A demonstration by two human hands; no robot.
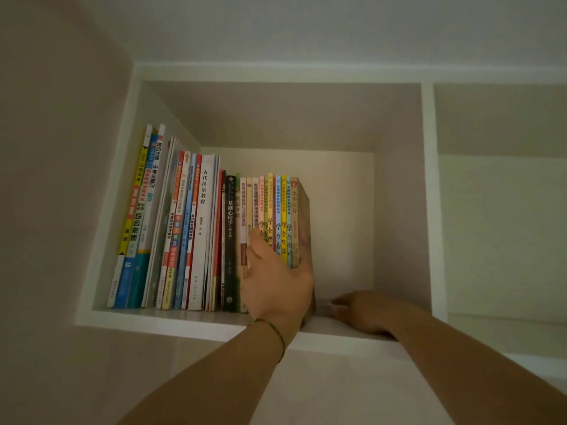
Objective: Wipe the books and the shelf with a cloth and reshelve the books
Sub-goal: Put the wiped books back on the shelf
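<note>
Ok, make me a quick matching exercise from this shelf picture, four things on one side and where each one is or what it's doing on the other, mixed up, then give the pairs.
Things:
1. left hand
2. right hand
3. black-spined book
4. yellow-spined book

Places or states:
A. near the left end of the row, leaning
B. low on the shelf board, right of the books
C. spread against the spines at the right end of the row
D. upright in the middle of the row

Pairs: 1-C, 2-B, 3-D, 4-A
</note>
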